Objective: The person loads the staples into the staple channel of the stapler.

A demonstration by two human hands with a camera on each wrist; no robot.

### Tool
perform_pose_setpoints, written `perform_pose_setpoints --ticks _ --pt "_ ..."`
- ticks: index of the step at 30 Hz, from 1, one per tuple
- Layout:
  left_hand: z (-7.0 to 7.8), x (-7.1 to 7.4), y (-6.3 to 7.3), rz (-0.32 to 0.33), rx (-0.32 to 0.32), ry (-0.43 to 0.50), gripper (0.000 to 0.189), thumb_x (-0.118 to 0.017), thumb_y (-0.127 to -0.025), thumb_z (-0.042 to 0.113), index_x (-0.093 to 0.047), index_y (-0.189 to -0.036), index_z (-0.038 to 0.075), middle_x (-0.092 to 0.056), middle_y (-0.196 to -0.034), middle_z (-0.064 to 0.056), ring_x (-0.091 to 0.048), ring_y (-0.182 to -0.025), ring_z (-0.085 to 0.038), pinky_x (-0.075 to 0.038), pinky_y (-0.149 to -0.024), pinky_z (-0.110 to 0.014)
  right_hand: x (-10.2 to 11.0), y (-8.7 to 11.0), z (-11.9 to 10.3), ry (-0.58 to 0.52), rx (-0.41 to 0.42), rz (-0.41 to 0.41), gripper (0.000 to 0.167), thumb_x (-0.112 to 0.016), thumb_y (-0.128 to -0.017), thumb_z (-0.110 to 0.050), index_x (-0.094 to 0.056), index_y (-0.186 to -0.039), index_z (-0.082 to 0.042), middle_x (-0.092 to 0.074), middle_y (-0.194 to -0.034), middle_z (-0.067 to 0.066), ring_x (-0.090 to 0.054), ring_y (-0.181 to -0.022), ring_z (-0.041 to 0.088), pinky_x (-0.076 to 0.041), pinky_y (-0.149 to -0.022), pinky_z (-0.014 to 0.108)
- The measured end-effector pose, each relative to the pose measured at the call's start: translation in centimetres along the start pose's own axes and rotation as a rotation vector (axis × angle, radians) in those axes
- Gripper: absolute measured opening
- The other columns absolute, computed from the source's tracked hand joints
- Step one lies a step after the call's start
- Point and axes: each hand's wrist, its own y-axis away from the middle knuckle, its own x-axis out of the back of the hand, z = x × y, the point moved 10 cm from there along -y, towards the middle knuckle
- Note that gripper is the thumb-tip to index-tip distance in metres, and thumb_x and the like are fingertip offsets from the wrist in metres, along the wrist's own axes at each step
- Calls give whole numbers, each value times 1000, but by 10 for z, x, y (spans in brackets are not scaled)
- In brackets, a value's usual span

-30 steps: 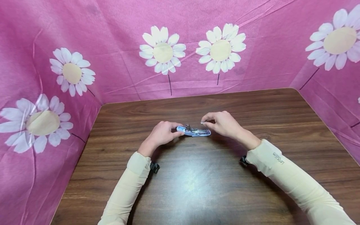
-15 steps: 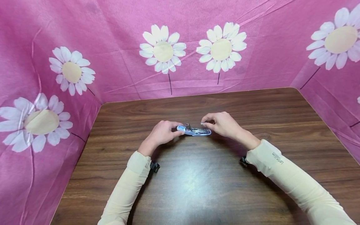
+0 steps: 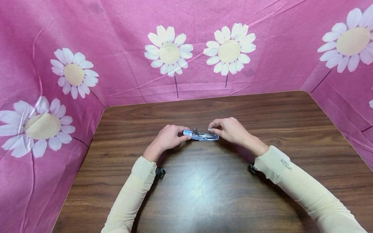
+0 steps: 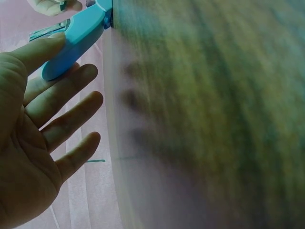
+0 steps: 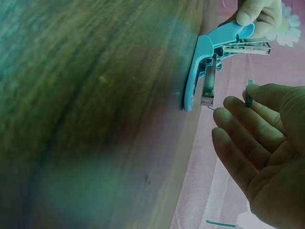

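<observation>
Stapler (image 5: 205,50) unfolded | left fingers (image 4: 43,50) pinch one end | right fingers (image 5: 270,94) pinch small strip (image 5: 249,96), apart | table edge (image 3: 204,101) beyond

head: overhead, forward-down, farther | left wrist/right wrist: close, turned sideways | all share: stapler (image 5: 205,46)

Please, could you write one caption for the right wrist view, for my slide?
The left hand holds an opened light-blue stapler while the right hand pinches a small strip beside it.
</observation>
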Motion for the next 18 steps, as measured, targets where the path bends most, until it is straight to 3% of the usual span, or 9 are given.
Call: perform_pose_setpoints --ticks 18 --pt "0 0 0 2 -4 -4 36 -71 -93 44 -74 -123 25 -60 -71 10 -44 -62 -11 -43 -68 -28 -3 3 0 -16 -9 -1 11 -73 -94 -24 -77 -102 -19 -79 -98 1 -75 -93 21 -56 -82 46"
